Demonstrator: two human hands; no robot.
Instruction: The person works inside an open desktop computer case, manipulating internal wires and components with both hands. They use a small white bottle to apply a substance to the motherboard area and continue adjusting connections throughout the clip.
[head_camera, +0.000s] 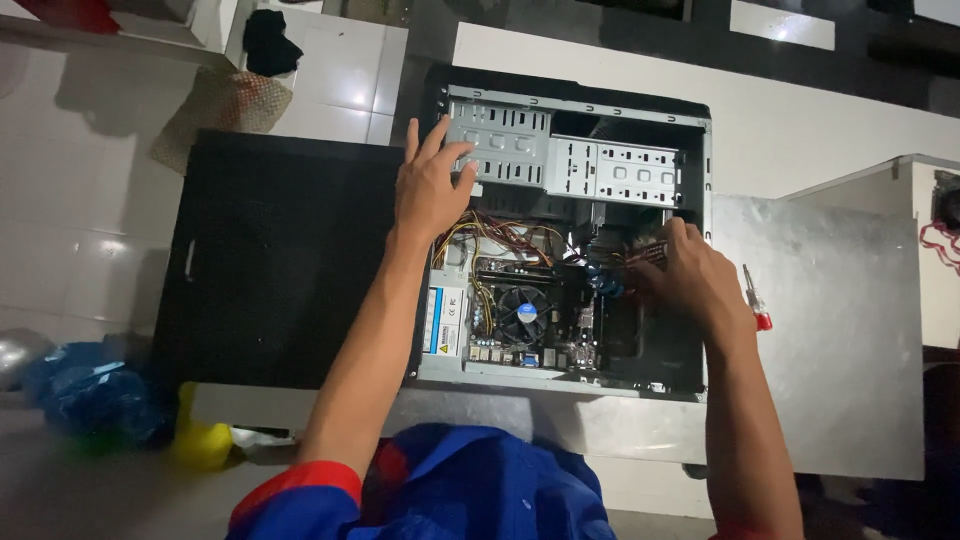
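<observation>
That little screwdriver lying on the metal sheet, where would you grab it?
By the red handle, coming from above. The screwdriver lies flat on the grey panel, just right of the right hand, thin shaft pointing away. The handle is its thickest part and nearest the person, so fingers can pinch its sides.

The right hand (690, 275) hides its fingertips among the cables (520, 238).

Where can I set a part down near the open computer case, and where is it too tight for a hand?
Free: the grey side panel right of the case, beyond the screwdriver; the black panel on its left. Crowded: the cable bundle between the left hand and right hand.
</observation>
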